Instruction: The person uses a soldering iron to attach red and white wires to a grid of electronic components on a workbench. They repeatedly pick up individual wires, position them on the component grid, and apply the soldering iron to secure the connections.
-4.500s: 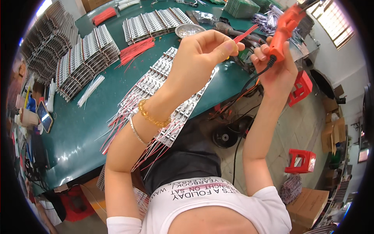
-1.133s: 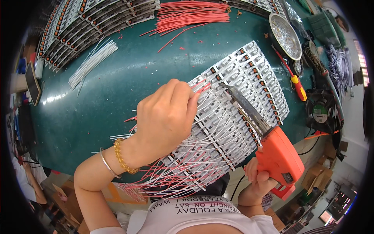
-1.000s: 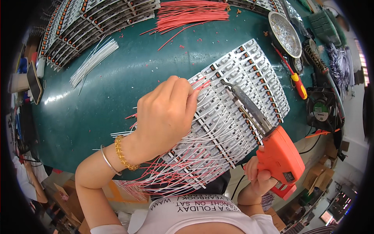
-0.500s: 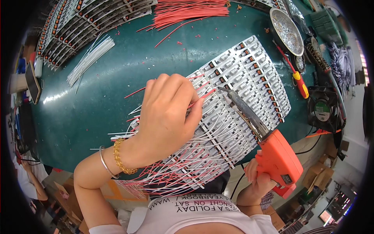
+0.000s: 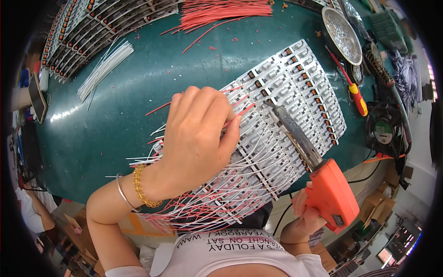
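My left hand [image 5: 198, 129] is closed, with thumb and fingers pinching a thin red wire [image 5: 248, 109]. That wire's free end lies over a panel of small grey circuit boards [image 5: 295, 87] with orange-and-black parts. In my right hand [image 5: 304, 207] is a red soldering gun [image 5: 332, 189], gripped by its handle. Its tip points up and left over the panel, a short gap to the right of the red wire's end. Many white and red wires [image 5: 230, 184] trail from the panel's near rows toward me. My left hand hides part of the panel's left edge.
Red wires [image 5: 226, 14] lie in a bundle at the far side, white wires [image 5: 106, 69] at the far left beside stacked panels [image 5: 106, 27]. On the right are a metal bowl [image 5: 357, 57], a red-and-yellow screwdriver [image 5: 357, 99], a soldering iron stand [image 5: 376, 57] and a black fan [image 5: 383, 129].
The soldering gun's tip has shifted slightly right, away from the red wire's end. My left hand keeps its pinch on the wire and has hardly moved.
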The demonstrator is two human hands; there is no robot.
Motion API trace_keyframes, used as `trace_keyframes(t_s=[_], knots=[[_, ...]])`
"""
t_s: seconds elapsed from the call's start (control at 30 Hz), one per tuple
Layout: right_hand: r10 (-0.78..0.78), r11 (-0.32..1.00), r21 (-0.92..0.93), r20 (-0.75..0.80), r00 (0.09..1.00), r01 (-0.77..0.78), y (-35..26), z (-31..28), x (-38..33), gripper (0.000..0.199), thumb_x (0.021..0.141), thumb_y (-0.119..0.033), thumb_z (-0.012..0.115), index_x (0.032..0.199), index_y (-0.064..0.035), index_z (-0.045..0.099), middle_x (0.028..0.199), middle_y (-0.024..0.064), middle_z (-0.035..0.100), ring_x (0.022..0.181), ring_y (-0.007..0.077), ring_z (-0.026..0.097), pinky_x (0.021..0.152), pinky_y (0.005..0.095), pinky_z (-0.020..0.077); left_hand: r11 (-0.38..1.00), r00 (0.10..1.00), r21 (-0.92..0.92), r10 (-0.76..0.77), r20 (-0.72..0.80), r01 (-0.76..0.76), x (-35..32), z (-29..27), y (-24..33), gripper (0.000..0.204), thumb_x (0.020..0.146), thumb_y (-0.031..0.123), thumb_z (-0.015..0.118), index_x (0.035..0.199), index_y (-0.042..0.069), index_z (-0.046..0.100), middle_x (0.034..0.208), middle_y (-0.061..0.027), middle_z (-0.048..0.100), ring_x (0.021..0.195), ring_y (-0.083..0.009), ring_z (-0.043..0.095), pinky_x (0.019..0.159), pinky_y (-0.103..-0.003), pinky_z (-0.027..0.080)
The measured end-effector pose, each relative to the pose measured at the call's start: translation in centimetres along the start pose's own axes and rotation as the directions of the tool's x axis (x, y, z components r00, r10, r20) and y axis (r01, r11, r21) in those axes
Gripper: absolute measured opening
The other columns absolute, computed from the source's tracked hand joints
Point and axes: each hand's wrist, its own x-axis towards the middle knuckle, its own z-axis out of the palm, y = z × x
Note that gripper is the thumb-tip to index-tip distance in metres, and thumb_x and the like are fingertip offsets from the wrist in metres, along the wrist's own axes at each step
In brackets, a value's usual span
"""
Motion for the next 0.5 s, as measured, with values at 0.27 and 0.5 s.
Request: trace_keyframes(t_s=[0.27, 0.5], knots=[[-0.066, 0.996, -0.048, 0.084, 0.994, 0.07, 0.6, -0.4, -0.2, 0.087, 0.085, -0.06, 0.065, 0.126, 0.0148, 0.047, 0.05, -0.001, 0.045, 0.038, 0.0095, 0.042, 0.041, 0.0243, 0.0363, 1.0, 1.0, 0.004, 0.008, 0.007, -0.008, 0.0, -0.2, -0.1, 0.018, 0.075, -0.002, 0.071, 0.077, 0.004, 0.055, 0.085, -0.009, 0.058, 0.076, -0.0254, 0.052, 0.07, -0.036, 0.038], [0.068, 0.997, 0.043, 0.05, 0.996, -0.071, -1.0, 1.5, 0.7, 0.09, 0.082, -0.061, 0.066, 0.126, 0.0147, 0.046, 0.05, -0.0019, 0.044, 0.039, 0.0088, 0.041, 0.042, 0.0241, 0.0381, 1.0, 1.0, 0.004, 0.017, 0.006, -0.017, 0.0, -0.1, -0.1, 0.017, 0.075, -0.002, 0.071, 0.077, 0.004, 0.056, 0.084, -0.0095, 0.058, 0.076, -0.0259, 0.052, 0.071, -0.036, 0.039]])
